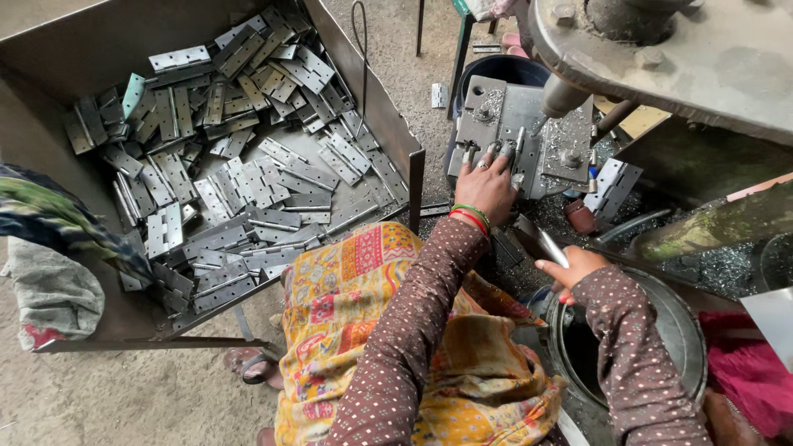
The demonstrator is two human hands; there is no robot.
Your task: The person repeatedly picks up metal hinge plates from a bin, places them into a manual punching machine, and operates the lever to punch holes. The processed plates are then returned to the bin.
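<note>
My left hand (487, 183) lies with fingers spread on a grey metal hinge plate (510, 132) that sits on the work plate under the drill spindle (562, 97). The fingertips press the plate's near edge. My right hand (570, 268) is closed around a slim metal hinge piece (545, 242), held low beside the machine, above a round dark drum (661, 330). Red and green bangles ring my left wrist.
A large metal tray (388, 107) on the left holds a heap of several grey hinges (239, 157). Metal shavings cover the machine table (710, 264). A loose hinge (613, 186) lies right of the plate. A blue bucket (504, 70) stands behind the work plate, and cloth (49, 289) hangs at far left.
</note>
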